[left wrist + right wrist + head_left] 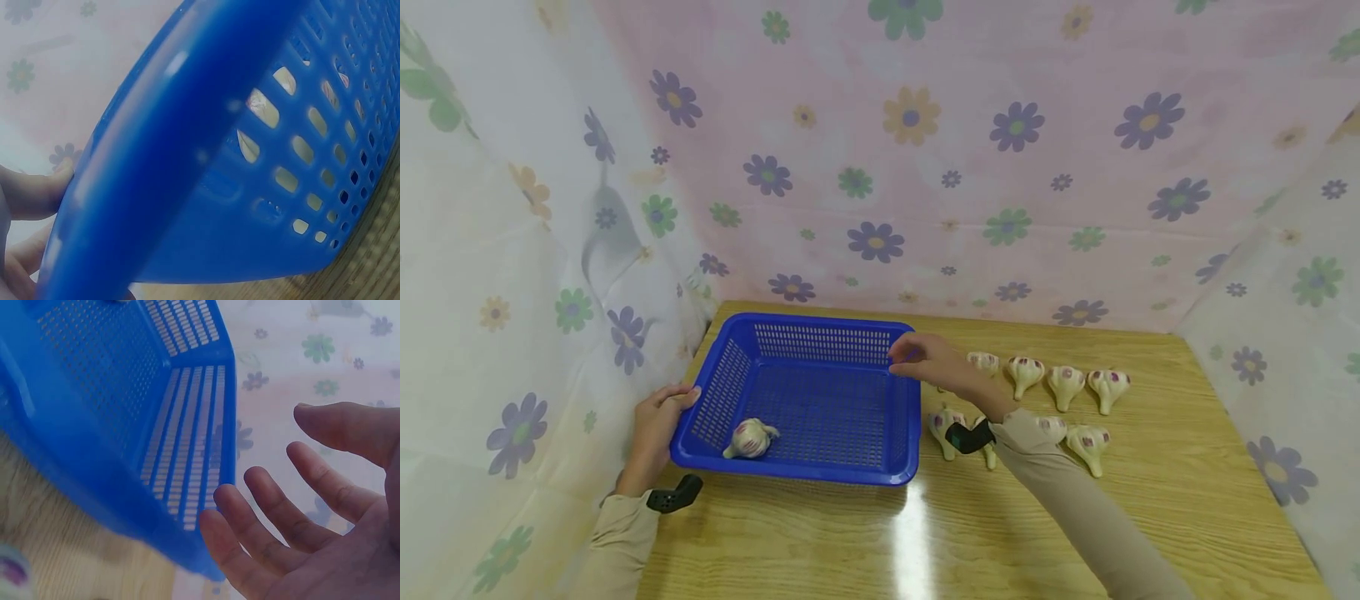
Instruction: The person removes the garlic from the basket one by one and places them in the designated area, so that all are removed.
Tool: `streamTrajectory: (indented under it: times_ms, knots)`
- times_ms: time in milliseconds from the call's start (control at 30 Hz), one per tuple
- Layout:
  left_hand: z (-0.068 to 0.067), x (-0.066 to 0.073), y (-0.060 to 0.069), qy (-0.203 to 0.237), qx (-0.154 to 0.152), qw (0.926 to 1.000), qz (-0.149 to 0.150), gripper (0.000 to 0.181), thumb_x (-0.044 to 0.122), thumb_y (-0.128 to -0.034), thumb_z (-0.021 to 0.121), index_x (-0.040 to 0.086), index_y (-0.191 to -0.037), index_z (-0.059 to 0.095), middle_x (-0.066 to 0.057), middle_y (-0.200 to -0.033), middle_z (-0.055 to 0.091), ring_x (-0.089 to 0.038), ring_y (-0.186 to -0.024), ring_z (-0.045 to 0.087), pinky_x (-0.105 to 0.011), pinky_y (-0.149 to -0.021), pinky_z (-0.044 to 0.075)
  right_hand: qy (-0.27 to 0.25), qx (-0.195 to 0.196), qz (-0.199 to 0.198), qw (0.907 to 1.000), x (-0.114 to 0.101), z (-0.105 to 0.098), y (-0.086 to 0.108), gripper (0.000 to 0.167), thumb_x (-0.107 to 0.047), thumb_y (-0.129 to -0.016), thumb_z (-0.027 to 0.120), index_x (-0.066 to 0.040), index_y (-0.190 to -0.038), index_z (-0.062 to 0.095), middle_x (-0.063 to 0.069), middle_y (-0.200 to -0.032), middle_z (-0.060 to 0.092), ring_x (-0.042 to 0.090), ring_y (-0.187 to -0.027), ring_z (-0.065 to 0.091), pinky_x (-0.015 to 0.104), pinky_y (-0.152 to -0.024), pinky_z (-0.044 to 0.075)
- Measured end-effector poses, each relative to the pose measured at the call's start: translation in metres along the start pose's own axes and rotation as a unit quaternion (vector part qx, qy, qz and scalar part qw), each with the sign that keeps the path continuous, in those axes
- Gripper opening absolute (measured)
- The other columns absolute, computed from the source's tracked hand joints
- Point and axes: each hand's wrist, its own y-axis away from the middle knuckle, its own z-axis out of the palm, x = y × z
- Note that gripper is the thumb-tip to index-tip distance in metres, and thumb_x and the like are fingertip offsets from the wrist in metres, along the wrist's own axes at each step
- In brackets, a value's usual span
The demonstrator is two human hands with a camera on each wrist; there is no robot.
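Note:
A blue plastic basket (797, 476) with slotted walls sits on the left part of the table. My left hand (657, 423) grips its left rim; the left wrist view shows the thumb (40, 194) against that rim. Inside the basket, in the near left corner, lies one garlic bulb (752, 438), partly visible through the slots in the left wrist view. Over the basket's right rim hovers my right hand (936, 363), holding nothing, its fingers loosely bent and spread apart in the right wrist view. Several more garlic bulbs (1066, 386) lie in two rows right of the basket.
The wooden table (1195, 492) carries everything. A flowered cloth (970, 208) hangs behind it and along both sides, close to the left hand. My right forearm (1067, 492) crosses above the garlic rows and hides some bulbs.

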Motion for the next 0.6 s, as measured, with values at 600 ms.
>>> streamTrajectory:
  times_ms: [600]
  knots:
    - [-0.001, 0.002, 0.0, 0.007, -0.011, 0.9998, -0.012, 0.039, 0.025, -0.0924, 0.061, 0.001, -0.122, 0.055, 0.006, -0.08, 0.062, -0.01, -0.07, 0.061, -0.027, -0.062, 0.052, -0.002, -0.067, -0.018, 0.9976, -0.026, 0.048, -0.032, 0.019, -0.013, -0.089, 0.066, -0.007, -0.106, 0.061, 0.005, -0.106, 0.06, 0.024, -0.102, 0.057, 0.03, -0.086, 0.047]
